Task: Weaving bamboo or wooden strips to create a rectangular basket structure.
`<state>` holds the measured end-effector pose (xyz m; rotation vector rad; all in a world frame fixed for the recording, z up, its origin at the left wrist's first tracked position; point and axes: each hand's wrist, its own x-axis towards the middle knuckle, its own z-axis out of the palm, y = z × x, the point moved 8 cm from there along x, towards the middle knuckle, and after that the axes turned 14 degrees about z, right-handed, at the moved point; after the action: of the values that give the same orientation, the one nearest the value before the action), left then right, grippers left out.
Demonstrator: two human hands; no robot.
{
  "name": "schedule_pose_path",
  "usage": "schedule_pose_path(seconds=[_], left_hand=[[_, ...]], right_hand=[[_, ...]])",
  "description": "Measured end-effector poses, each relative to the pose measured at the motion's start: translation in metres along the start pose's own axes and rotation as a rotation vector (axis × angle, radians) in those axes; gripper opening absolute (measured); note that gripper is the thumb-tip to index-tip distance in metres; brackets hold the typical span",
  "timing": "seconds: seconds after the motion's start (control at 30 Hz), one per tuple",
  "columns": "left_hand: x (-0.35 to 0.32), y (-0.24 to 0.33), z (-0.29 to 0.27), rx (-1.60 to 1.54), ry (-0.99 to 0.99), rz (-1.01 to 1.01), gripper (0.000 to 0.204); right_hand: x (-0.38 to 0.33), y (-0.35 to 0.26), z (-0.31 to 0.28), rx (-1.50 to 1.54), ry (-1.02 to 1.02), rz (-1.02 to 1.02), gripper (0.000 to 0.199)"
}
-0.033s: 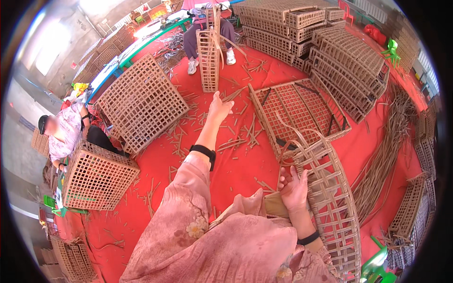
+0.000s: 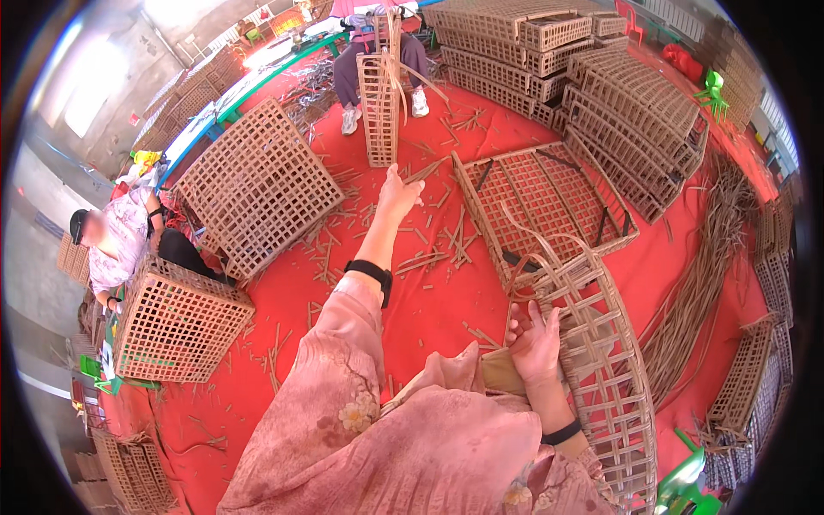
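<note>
My left hand [image 2: 397, 194] reaches forward over the red floor covering, fingers stretched out and apart, with nothing in it. Just beyond its fingertips stands a narrow woven lattice frame [image 2: 378, 112], upright before a seated person. Beside my body, my right hand [image 2: 536, 343] is turned palm up with loosely bent, parted fingers, and no object shows in it. Along that hand's right side rests a brown woven basket piece [image 2: 605, 360], with loose strip ends curling from its top. Whether my right wrist touches it I cannot tell.
An open woven basket [image 2: 549, 193] with black corner bands lies ahead right. Tall basket stacks [image 2: 631, 129] stand behind it, and long loose strips [image 2: 708, 275] lie to the right. At left, a person [image 2: 120, 232] sits by upturned baskets [image 2: 184, 322]. Cut strip scraps litter the red floor.
</note>
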<state>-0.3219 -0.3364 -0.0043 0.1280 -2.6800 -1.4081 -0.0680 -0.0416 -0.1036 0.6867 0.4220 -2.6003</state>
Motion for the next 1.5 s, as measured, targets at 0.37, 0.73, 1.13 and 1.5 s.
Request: schedule_pose_path(seconds=[0.37,0.73,1.13,1.5], left_hand=[[0.034,0.028,-0.012,-0.010,0.063,0.131,0.081],[-0.115,0.113,0.116,-0.157,-0.370,0.472,0.049],[-0.266,0.138,0.180,0.121,-0.394,0.836,0.048],[-0.282,0.131,0.184,0.201,-0.189,0.906,0.054]], right_hand=[[0.009,-0.006,-0.005,-0.058,-0.083,-0.046,0.051],[0.004,0.000,-0.007,-0.033,-0.084,-0.002,0.045],[0.012,-0.013,-0.025,-0.310,-0.456,-0.230,0.051],[0.008,-0.013,-0.030,-0.201,-0.539,-0.224,0.054]])
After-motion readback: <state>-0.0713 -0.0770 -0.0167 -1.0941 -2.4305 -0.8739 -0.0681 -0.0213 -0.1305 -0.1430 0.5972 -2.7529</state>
